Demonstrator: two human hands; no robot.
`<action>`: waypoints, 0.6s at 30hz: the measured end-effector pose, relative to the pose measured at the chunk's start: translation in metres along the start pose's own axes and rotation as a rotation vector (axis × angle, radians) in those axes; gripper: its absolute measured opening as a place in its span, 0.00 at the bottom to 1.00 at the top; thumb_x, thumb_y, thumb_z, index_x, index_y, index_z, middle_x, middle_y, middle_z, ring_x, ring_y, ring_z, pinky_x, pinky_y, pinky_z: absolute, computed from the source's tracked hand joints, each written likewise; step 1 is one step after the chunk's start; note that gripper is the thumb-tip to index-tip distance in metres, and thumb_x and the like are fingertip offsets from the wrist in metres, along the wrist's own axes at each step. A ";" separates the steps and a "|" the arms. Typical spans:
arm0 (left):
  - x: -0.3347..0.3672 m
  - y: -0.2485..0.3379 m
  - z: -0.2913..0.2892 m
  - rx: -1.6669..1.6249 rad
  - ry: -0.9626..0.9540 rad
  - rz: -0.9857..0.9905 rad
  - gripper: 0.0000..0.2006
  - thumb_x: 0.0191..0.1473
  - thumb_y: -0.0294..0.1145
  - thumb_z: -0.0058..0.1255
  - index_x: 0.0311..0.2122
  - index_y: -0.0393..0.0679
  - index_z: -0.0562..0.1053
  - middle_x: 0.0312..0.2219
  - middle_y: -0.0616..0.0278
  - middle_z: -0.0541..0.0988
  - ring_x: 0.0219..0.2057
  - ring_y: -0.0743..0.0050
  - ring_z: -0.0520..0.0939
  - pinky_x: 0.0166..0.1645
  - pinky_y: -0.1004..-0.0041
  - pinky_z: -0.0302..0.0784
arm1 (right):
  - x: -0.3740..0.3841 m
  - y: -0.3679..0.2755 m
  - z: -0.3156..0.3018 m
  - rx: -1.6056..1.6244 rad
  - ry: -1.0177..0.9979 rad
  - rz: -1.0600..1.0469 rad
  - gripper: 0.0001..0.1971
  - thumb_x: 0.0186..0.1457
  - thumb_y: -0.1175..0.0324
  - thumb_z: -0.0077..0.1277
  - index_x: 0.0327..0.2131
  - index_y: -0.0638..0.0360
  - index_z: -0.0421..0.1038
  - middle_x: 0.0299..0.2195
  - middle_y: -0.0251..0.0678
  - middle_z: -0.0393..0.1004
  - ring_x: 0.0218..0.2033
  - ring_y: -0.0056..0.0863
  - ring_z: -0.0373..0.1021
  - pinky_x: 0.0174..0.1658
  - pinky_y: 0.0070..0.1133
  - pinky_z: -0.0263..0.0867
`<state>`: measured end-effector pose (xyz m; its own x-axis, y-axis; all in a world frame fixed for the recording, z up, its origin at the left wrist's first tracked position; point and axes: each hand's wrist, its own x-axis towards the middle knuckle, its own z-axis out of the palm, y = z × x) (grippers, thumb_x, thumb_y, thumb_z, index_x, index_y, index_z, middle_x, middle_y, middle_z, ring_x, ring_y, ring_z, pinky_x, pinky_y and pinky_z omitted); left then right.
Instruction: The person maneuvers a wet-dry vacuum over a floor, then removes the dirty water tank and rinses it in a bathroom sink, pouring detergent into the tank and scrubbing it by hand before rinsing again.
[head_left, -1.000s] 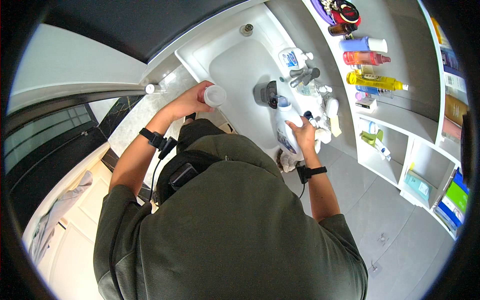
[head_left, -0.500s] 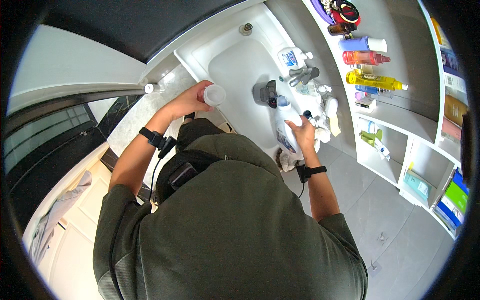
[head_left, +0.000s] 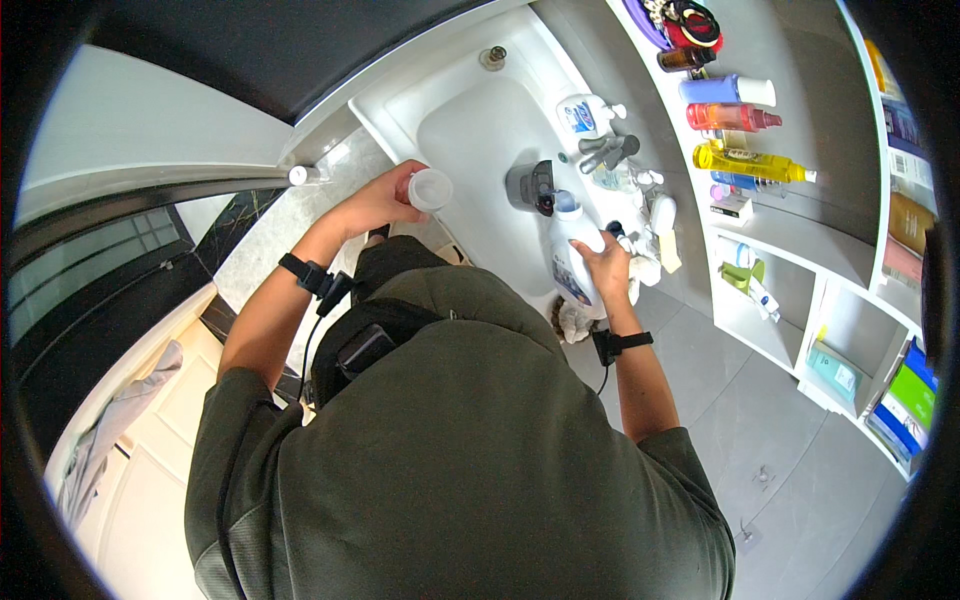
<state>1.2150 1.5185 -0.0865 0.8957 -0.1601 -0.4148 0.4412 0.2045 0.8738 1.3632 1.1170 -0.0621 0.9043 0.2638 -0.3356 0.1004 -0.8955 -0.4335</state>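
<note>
Over the near left rim of the white sink (head_left: pixel 460 150), my left hand (head_left: pixel 385 202) is closed around a small translucent white cup (head_left: pixel 431 190), its round opening facing up. My right hand (head_left: pixel 608 268) grips a large white bottle (head_left: pixel 572 235) with a label on its side, like a detergent bottle. That bottle leans over the right part of the sink, with its bluish-grey neck beside a dark grey container (head_left: pixel 525 188). Whether the neck touches the container, or anything flows from it, I cannot make out.
A white pump bottle (head_left: pixel 583 117), a faucet (head_left: pixel 610 153) and several small bottles line the sink's right edge. Farther right, white shelves (head_left: pixel 690 165) hold coloured bottles, including a yellow one (head_left: pixel 750 162). A dark-framed door (head_left: pixel 150 205) stands at the left.
</note>
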 end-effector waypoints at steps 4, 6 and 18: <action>0.003 -0.002 -0.001 0.000 -0.011 -0.008 0.32 0.44 0.18 0.60 0.56 0.39 0.63 0.46 0.61 0.75 0.50 0.73 0.74 0.58 0.72 0.67 | -0.001 0.008 0.004 0.014 0.042 -0.037 0.24 0.46 0.56 0.66 0.42 0.65 0.75 0.33 0.50 0.80 0.34 0.37 0.79 0.39 0.28 0.72; 0.007 -0.008 -0.003 -0.020 -0.021 0.011 0.32 0.44 0.18 0.60 0.56 0.38 0.63 0.46 0.61 0.75 0.50 0.73 0.74 0.58 0.72 0.67 | -0.002 0.011 0.005 0.025 0.057 -0.052 0.24 0.46 0.57 0.67 0.42 0.65 0.75 0.33 0.49 0.80 0.34 0.36 0.79 0.39 0.28 0.72; 0.008 -0.007 -0.001 0.019 -0.021 -0.004 0.32 0.44 0.17 0.60 0.56 0.38 0.63 0.47 0.61 0.75 0.51 0.73 0.74 0.58 0.72 0.67 | -0.010 0.004 -0.005 0.123 0.118 -0.012 0.24 0.45 0.58 0.68 0.42 0.64 0.75 0.34 0.47 0.81 0.35 0.33 0.78 0.41 0.25 0.71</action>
<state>1.2194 1.5166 -0.0964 0.8926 -0.1815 -0.4127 0.4432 0.1858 0.8769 1.3563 1.1091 -0.0558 0.9466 0.2238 -0.2319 0.0665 -0.8399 -0.5387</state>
